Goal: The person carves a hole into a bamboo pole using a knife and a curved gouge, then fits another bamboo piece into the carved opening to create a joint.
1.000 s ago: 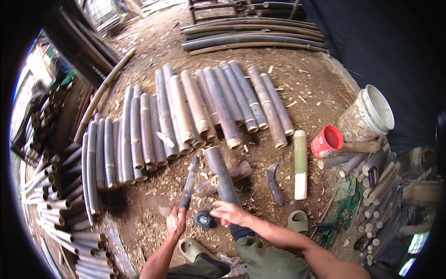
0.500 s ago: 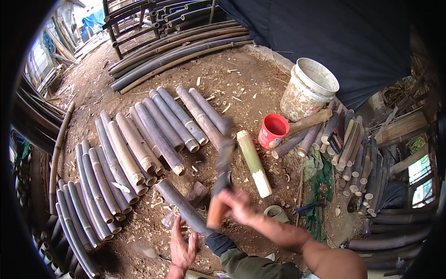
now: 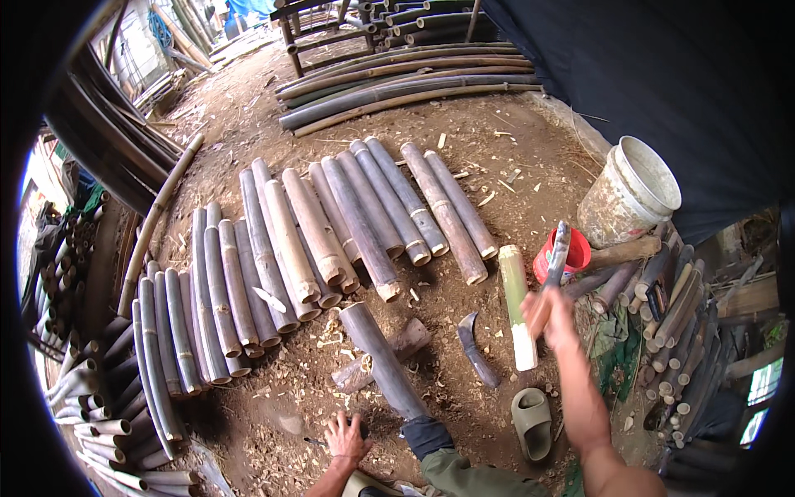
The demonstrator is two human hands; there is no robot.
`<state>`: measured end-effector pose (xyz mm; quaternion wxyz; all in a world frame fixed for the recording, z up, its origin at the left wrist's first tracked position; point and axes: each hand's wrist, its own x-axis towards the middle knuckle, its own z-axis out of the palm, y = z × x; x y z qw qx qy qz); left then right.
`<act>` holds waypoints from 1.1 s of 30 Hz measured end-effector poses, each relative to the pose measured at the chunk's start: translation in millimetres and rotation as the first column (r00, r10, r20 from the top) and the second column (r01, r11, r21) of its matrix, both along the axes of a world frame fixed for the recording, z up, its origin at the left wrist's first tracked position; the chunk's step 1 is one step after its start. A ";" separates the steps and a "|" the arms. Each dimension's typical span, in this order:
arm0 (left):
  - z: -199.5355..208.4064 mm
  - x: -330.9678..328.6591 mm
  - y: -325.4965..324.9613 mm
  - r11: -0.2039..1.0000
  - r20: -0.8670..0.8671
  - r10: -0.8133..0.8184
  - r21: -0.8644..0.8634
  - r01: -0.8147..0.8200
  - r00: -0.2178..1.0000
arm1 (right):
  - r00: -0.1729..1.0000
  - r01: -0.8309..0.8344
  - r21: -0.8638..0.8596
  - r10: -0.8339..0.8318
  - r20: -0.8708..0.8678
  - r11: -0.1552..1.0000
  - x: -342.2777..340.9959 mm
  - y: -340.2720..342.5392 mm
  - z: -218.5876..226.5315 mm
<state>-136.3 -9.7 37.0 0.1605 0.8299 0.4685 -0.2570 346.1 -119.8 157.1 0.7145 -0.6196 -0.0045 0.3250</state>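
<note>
My right hand [image 3: 553, 319] grips the wooden handle of a big knife [image 3: 558, 253], its dark blade pointing up in front of a red bucket [image 3: 578, 252]. Just beside that hand, a green bamboo piece [image 3: 515, 290] with a pale shaved end lies on the ground. Low down, my left hand [image 3: 346, 439] has its fingers spread next to a small dark object I cannot make out. Between my hands, a dark bamboo length [image 3: 381, 356] rests over a short log [image 3: 352, 378], its near end at my dark-covered knee [image 3: 426, 436].
A curved dark blade [image 3: 475, 352] and an olive slipper [image 3: 525, 406] lie on the chip-strewn dirt. Cut bamboo lengths [image 3: 281, 224] are rowed at left and ahead. A dirty white bucket [image 3: 617, 195] and stacked bamboo pieces [image 3: 675, 319] stand right. Long poles [image 3: 397, 99] lie behind.
The whole view has swung left, so the scene sits further right. My right hand has carried the knife rightward, off the dark bamboo. My left hand has dropped away from it toward the ground.
</note>
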 end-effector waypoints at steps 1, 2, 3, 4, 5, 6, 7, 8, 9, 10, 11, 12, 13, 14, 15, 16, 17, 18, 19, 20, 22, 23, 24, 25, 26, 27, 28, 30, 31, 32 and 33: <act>2.9 -11.3 4.0 0.995 0.060 -0.017 0.098 0.011 0.998 | 0.997 -0.023 -0.053 0.026 0.066 0.998 -32.6 -2.5 -10.3; 1.8 -18.0 12.2 0.991 0.029 0.003 0.131 -0.006 1.000 | 0.989 -0.039 -0.109 0.054 0.136 0.993 -66.1 -6.6 -17.8; -8.2 -23.0 24.3 0.977 0.066 -0.025 0.214 0.010 0.998 | 0.972 -0.021 -0.192 0.065 0.225 0.981 -86.5 -14.2 -34.3; -19.0 -30.5 37.3 0.955 0.093 -0.052 0.297 0.022 0.994 | 0.949 0.000 -0.270 0.085 0.305 0.963 -105.5 -20.6 -55.3; -22.9 -36.6 53.1 0.960 0.067 -0.038 0.279 0.018 0.997 | 0.912 0.028 -0.360 0.124 0.390 0.932 -129.3 -21.9 -68.6; -23.3 -40.7 69.3 0.963 0.039 -0.018 0.270 0.006 0.999 | 0.867 0.056 -0.434 0.172 0.468 0.899 -148.8 -21.5 -83.2; -28.4 -36.8 77.2 0.946 -0.072 0.000 0.325 0.024 0.997 | 0.804 -0.008 -0.460 0.279 0.525 0.888 -157.2 -27.7 -106.7; -8.0 -8.3 79.5 0.955 0.074 0.090 0.277 -0.107 0.993 | 0.726 -0.054 -0.505 0.381 0.573 0.861 -158.9 -38.4 -136.0; -2.9 0.2 89.9 0.947 0.256 0.136 0.250 -0.201 0.957 | 0.672 0.006 -0.499 0.366 0.644 0.867 -173.0 -34.0 -154.4; 1.1 6.9 100.0 0.934 0.426 0.182 0.206 -0.290 0.886 | 0.611 0.061 -0.489 0.355 0.708 0.870 -186.8 -27.6 -168.1; 14.3 26.3 107.1 0.912 0.523 0.321 0.055 -0.407 0.789 | 0.633 0.048 -0.558 0.407 0.659 0.829 -194.0 -25.9 -176.4; 28.3 52.2 113.3 0.861 0.593 0.458 -0.110 -0.497 0.662 | 0.641 0.042 -0.612 0.449 0.623 0.790 -197.8 -25.5 -184.0; 38.1 74.7 120.8 0.843 0.642 0.494 -0.188 -0.504 0.586 | 0.647 0.038 -0.662 0.486 0.588 0.749 -198.2 -24.2 -189.7; 42.4 93.8 126.8 0.821 0.679 0.532 -0.268 -0.504 0.506 | 0.653 0.034 -0.712 0.524 0.547 0.701 -197.4 -24.0 -194.5; 39.8 106.4 137.8 0.820 0.707 0.521 -0.259 -0.510 0.479 | 0.701 -0.087 -0.764 0.584 0.409 0.640 -197.0 -19.3 -187.2; 31.2 118.1 150.3 0.819 0.733 0.508 -0.250 -0.516 0.452 | 0.671 -0.067 -0.809 0.626 0.397 0.584 -199.8 -14.1 -182.7; 19.4 137.2 160.2 0.804 0.748 0.549 -0.348 -0.483 0.374 | 0.642 -0.023 -0.857 0.664 0.382 0.515 -194.7 -13.6 -179.9; 11.8 147.8 169.1 0.784 0.753 0.583 -0.422 -0.455 0.305 | 0.616 0.004 -0.891 0.701 0.360 0.454 -195.9 -9.2 -176.1; 0.3 153.5 172.6 0.781 0.751 0.594 -0.452 -0.431 0.288 | 0.435 0.091 -0.787 0.686 0.583 0.610 -195.1 5.5 -158.4; -8.6 156.4 175.5 0.779 0.750 0.602 -0.476 -0.408 0.274 | 0.349 0.076 -0.719 0.657 0.668 0.691 -191.0 32.9 -134.5; -15.9 164.7 168.4 0.772 0.765 0.590 -0.442 -0.457 0.258 | 0.278 -0.004 -0.575 0.554 0.785 0.818 -173.9 88.4 -108.0; -16.0 162.7 167.0 0.779 0.763 0.580 -0.419 -0.467 0.284 | 0.267 -0.066 -0.557 0.553 0.790 0.828 -166.6 122.4 -90.9; -13.3 161.4 166.5 0.788 0.764 0.567 -0.393 -0.474 0.309 | 0.256 -0.103 -0.509 0.518 0.816 0.854 -158.1 155.7 -91.0; -0.5 169.2 165.0 0.764 0.709 0.622 -0.454 -0.459 0.334 | 0.296 -0.127 -0.538 0.549 0.781 0.833 -144.0 183.5 -90.5; 4.8 174.5 161.9 0.765 0.707 0.622 -0.459 -0.452 0.336 | 0.243 -0.112 -0.605 0.612 0.752 0.788 -124.9 208.4 -98.4; 9.4 171.1 165.3 0.766 0.708 0.618 -0.442 -0.467 0.343 | 0.336 -0.173 -0.662 0.675 0.656 0.729 -120.7 239.0 -99.6; 11.6 170.9 166.4 0.766 0.706 0.616 -0.435 -0.474 0.348 | 0.450 -0.230 -0.718 0.726 0.520 0.657 -113.7 263.9 -98.4; 16.9 178.1 165.2 0.763 0.694 0.628 -0.460 -0.454 0.353 | 0.458 -0.328 -0.750 0.791 0.406 0.575 -84.2 287.6 -116.0; 16.8 182.3 163.8 0.765 0.703 0.626 -0.470 -0.441 0.338 | 0.448 -0.352 -0.749 0.804 0.390 0.560 -70.6 294.1 -122.2; 12.3 171.4 166.7 0.761 0.707 0.626 -0.459 -0.460 0.330 | 0.555 -0.491 -0.599 0.757 0.344 0.632 -80.0 301.0 -117.7; 5.1 161.4 170.4 0.763 0.731 0.617 -0.466 -0.448 0.291 | 0.657 -0.584 -0.412 0.706 0.265 0.699 -89.0 307.3 -107.1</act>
